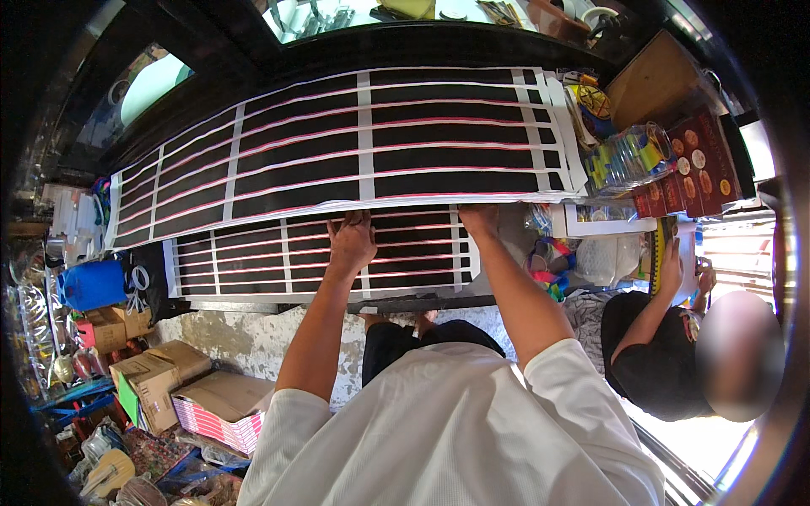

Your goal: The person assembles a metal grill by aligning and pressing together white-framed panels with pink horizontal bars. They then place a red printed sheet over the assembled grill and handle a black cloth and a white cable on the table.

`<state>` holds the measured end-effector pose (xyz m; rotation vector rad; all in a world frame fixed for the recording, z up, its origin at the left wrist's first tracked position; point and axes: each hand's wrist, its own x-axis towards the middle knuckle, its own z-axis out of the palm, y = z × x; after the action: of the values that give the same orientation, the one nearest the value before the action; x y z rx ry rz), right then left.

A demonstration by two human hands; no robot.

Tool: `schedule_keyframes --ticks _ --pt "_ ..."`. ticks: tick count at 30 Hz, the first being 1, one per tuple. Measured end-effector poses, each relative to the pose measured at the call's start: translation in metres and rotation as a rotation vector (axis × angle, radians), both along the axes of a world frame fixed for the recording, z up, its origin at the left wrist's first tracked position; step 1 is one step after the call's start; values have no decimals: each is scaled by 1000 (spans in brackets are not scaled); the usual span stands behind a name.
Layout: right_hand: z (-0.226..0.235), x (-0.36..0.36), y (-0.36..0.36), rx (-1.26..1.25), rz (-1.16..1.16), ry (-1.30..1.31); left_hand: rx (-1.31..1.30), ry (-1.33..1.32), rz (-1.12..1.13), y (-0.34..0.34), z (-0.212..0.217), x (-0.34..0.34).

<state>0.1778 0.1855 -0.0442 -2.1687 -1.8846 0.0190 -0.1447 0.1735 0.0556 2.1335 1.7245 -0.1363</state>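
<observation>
A stack of long black sheets (299,143), crossed by white bands with thin red lines, stretches across the middle. Below its front edge, a second black striped sheet (253,257) lies partly covered. My left hand (353,244) is at the upper stack's front edge, fingers bent and closed against it, over the lower sheet. My right hand (479,219) reaches to the same edge farther right, near the lower sheet's right end. Its fingertips are hidden under the upper stack, so its grip does not show.
Clear packages with coloured items (629,160) and dark red boxes (696,164) stand at the right. Another person (654,354) sits at the right, holding a yellow-and-black strip (661,253). Cardboard boxes (160,375) and a blue bag (89,285) are at the left. A dark-framed glass case (219,34) stands behind.
</observation>
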Motion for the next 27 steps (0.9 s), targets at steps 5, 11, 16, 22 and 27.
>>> schedule_keyframes --ticks 5,11,16,22,27 --pt "-8 2 -4 -67 -105 71 -94 40 27 4 10 5" --pt "5 -3 3 -68 -185 269 -150 93 18 21 13 10" --pt "-3 2 11 -124 -76 148 -160 101 2 23 13 11" --pt "16 -2 16 -198 -187 254 -183 115 -9 23 10 10" --pt "31 -3 14 -323 -233 232 -147 132 -37 24 4 8"
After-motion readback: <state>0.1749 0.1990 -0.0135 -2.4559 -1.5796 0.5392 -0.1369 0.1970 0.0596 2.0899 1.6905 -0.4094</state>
